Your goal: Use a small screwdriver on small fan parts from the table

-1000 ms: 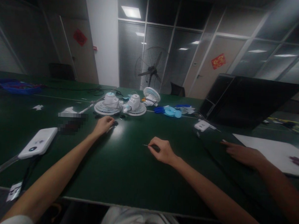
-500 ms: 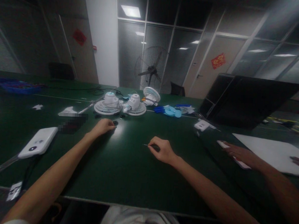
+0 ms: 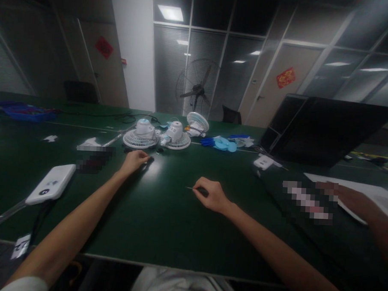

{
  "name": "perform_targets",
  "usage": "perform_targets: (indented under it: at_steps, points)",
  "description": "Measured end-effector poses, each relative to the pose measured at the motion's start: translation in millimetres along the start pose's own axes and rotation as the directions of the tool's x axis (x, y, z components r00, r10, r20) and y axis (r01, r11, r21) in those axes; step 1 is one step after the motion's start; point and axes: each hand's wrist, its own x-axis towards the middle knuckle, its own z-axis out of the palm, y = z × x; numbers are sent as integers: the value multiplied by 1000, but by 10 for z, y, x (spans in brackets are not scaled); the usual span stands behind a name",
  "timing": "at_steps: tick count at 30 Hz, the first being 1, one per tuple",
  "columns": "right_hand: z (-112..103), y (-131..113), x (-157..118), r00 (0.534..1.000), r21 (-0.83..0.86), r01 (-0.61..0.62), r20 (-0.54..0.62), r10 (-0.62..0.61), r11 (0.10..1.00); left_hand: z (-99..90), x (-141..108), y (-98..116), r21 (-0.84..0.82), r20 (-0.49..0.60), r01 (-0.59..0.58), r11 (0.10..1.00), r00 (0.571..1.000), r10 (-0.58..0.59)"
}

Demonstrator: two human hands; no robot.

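My left hand (image 3: 136, 160) is closed in a pinch at a small black part (image 3: 151, 159), just above or on the table in front of the fans; its exact kind is too small to tell. In my right hand (image 3: 213, 194) is a small screwdriver (image 3: 203, 191), its dark handle in the fingers and its thin metal shaft pointing left. Just beyond my left hand lie two white fan heads, a left one (image 3: 143, 137) and a right one (image 3: 176, 138), grille down. A third fan (image 3: 197, 123) stands tilted behind them. Tiny dark pieces (image 3: 160, 151) lie near the fan grilles.
Blue fan blades (image 3: 224, 143) lie right of the fans. White devices, one left (image 3: 52, 184) and one right (image 3: 263, 162), rest on the green table (image 3: 164, 230). A co-worker's hand (image 3: 349, 197) is over a white sheet (image 3: 383, 199), near a black monitor (image 3: 329, 132).
My left hand has shifted slightly with the black part. My right hand stays nearly still with the screwdriver. The co-worker's hand has moved right, off a pale flat object onto the white sheet.
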Motion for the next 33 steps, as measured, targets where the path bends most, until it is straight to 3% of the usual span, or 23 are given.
perform_targets:
  at_steps: [16,22,25,28,31,33]
  points:
    - [-5,-6,0,1000,-18,0,2,0,1000,34,-7,8,82,-44,-15,997,999,18]
    - [6,1,9,1000,-47,-17,8,17,999,74,-81,207,40,106,-121,992,987,117]
    - [11,9,18,999,-60,-23,21,24,998,236,-222,488,-44,247,-245,968,937,248]
    - [18,21,21,999,-77,-29,30,32,997,457,-451,821,-159,358,-358,920,848,391]
    - [24,25,22,999,-96,-38,31,41,995,618,-681,1085,-286,381,-430,856,769,514]
    - [20,15,24,998,-99,-39,37,43,994,660,-781,1183,-330,375,-442,834,750,546]
